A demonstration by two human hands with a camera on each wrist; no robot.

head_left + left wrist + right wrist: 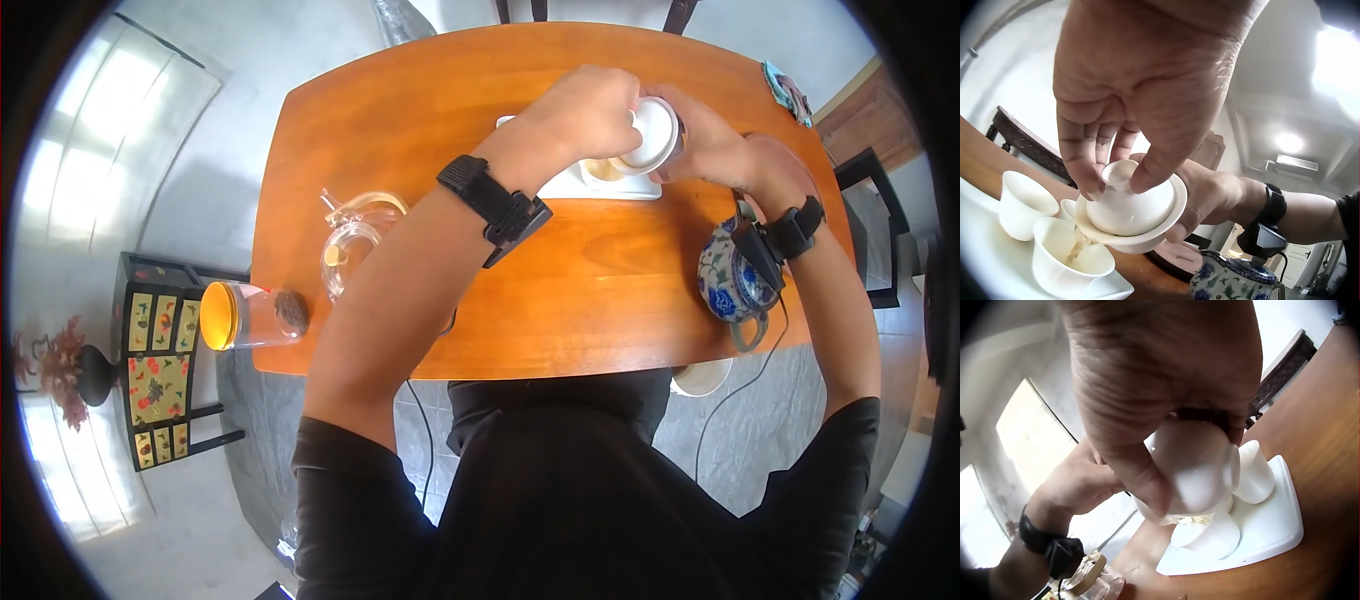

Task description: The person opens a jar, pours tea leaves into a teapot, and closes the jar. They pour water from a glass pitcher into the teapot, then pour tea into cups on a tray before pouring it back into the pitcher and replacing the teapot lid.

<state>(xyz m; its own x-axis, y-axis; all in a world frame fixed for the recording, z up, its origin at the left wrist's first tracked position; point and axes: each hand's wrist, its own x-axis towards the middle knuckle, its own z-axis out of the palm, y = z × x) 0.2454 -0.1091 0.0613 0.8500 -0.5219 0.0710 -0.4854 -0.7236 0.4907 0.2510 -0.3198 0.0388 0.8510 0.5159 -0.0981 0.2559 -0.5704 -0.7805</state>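
The bowl point(1139, 246) is plain glossy white with a flared rim, tipped well over, and its domed white lid point(1129, 209) carries a round, hollow-topped knob. It is up in the air above the tray point(1272, 528), which lies toward the middle of the table's far edge. The person's left hand point(592, 108) pinches the knob between thumb and fingers, holding the lid against the bowl; the right hand point(705, 138) grips the bowl around its side, thumb near the rim. A thin brownish stream point(1077, 242) drops from the rim into a white cup standing on the tray.

I count one bowl, one lid and one white tray with rounded corners. Two white cups stand plainly on it, the receiving cup point(1054, 270) and a neighbour point(1025, 209) just beside it; a sliver of what looks like a third shows behind them, mostly hidden.

Two teapots flank the person: one clear glass teapot point(345, 250) near the table's left edge, and one blue-and-white teapot point(722, 275) toward the near right corner. One jar point(255, 315) with a yellow lid sits at the near left corner, and one folded cloth point(787, 95) at the far right corner.
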